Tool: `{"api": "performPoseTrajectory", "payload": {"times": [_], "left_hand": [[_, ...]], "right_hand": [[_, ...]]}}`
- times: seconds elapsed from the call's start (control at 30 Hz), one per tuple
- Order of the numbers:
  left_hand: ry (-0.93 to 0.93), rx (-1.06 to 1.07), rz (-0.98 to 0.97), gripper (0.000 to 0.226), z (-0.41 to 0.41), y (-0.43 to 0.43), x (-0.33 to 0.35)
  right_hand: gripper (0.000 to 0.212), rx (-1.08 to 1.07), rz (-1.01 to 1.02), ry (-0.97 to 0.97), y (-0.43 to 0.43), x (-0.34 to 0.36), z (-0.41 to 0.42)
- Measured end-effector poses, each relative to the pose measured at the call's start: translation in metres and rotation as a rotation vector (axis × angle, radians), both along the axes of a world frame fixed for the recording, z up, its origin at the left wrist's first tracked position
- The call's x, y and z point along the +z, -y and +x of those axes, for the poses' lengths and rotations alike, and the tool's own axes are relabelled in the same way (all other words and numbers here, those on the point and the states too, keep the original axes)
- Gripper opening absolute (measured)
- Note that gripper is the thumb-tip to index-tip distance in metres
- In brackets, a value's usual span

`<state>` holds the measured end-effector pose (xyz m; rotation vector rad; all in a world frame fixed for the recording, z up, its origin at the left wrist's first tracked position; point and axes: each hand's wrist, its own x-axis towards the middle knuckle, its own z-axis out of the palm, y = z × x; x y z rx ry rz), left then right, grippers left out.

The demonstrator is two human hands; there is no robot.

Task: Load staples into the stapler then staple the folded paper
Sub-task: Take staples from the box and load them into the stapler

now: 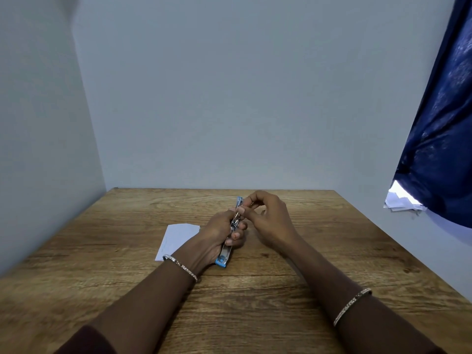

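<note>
Near the middle of the table (115,290), in the head view (the only one I have), the left grip (217,236) is clenched round the stapler (226,252). It holds the stapler lengthwise, blue near end low toward the wood and far end raised. The bare metal channel faces up between the fingers, so I take the stapler to be opened for loading.

The right grip (268,221) has thumb and forefinger pinched at the upper part of that channel, with the other fingers loosely curled. The pinch is too small for me to tell whether a strip of staples sits in it or only the stapler's own metal. The folded paper (176,238) lies flat on the table just left of the left grip, partly behind the wrist and not yet stapled.

I judge the step in hand to be loading, so the task is early. To do it well I would keep the left grip firm and the channel level. The strip should go in legs down and square with the rail. It should slide fully home before the top closes, with fingertips clear of the spring. A skewed strip would likely jam.

A dark blue curtain (439,123) hangs at the right.
</note>
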<state>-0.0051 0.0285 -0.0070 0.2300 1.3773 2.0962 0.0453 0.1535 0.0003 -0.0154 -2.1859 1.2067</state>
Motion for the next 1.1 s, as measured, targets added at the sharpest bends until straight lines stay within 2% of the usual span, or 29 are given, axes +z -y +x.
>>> {"api": "performPoseTrajectory", "payload": {"times": [0.13, 0.27, 0.37, 0.5, 0.6, 0.73, 0.83, 1.0, 1.1], "left_hand": [[0.017, 0.046, -0.003, 0.024, -0.003, 0.001, 0.001], [-0.001, 0.056, -0.017, 0.027, -0.005, 0.002, 0.000], [-0.006, 0.017, -0.005, 0.027, -0.004, 0.003, 0.001], [-0.072, -0.016, -0.032, 0.033, -0.001, 0.002, 0.001], [-0.124, -0.046, -0.038, 0.032, 0.004, 0.002, 0.004], [-0.284, -0.072, -0.134, 0.042, 0.008, 0.004, 0.007], [-0.461, -0.040, -0.190, 0.039, 0.008, 0.004, 0.005], [-0.699, 0.040, -0.164, 0.037, 0.005, 0.007, 0.008], [-0.753, 0.070, -0.150, 0.043, 0.003, 0.010, 0.010]], "right_hand": [[0.016, 0.157, -0.150, -0.024, 0.000, 0.004, 0.003], [0.022, 0.284, -0.135, -0.017, 0.001, 0.008, 0.006], [0.030, 0.377, -0.284, 0.027, -0.006, 0.013, 0.007], [0.013, 0.254, -0.391, 0.030, -0.007, 0.010, 0.003], [0.016, 0.175, -0.404, 0.051, -0.009, 0.006, -0.002], [0.024, 0.195, -0.495, 0.171, -0.011, 0.006, -0.002], [0.029, 0.232, -0.571, 0.206, -0.009, 0.006, -0.004], [0.029, 0.254, -0.592, 0.089, -0.009, 0.010, -0.004], [0.030, 0.237, -0.528, 0.016, -0.006, 0.011, -0.003]]}}
